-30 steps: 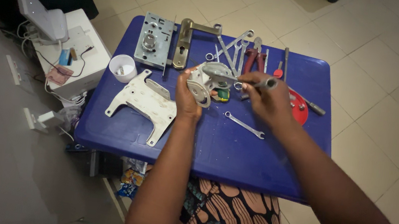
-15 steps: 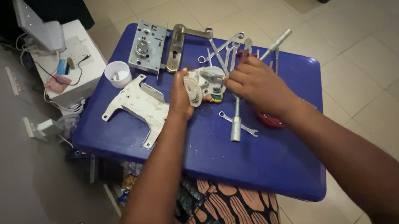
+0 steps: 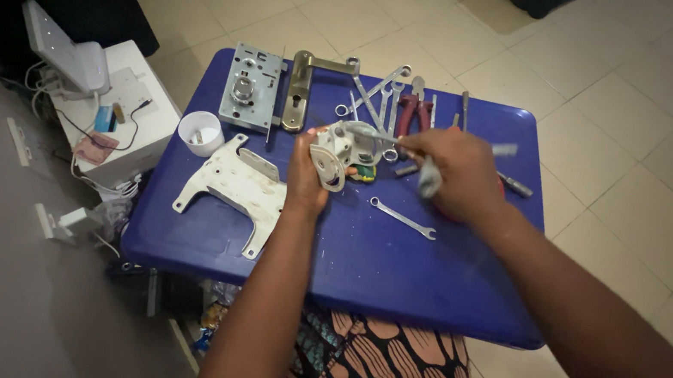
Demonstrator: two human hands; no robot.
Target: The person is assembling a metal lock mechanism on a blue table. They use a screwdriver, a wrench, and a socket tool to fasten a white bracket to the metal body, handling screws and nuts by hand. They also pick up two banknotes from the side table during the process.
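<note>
Beside the white plate (image 3: 234,187) on the blue tray (image 3: 361,262), left hand (image 3: 307,178) grips a small white part (image 3: 332,158), right hand (image 3: 455,174) fingers closed on a screwdriver (image 3: 378,136).

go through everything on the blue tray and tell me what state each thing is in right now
Left hand: gripping the small white part, held upright.
Right hand: closed on a tool, tip at the part.
White flat plate: lying flat, untouched.
Small spanner: lying loose.
Lock body: lying flat.
White cup: upright.
Blue tray: level.
</note>
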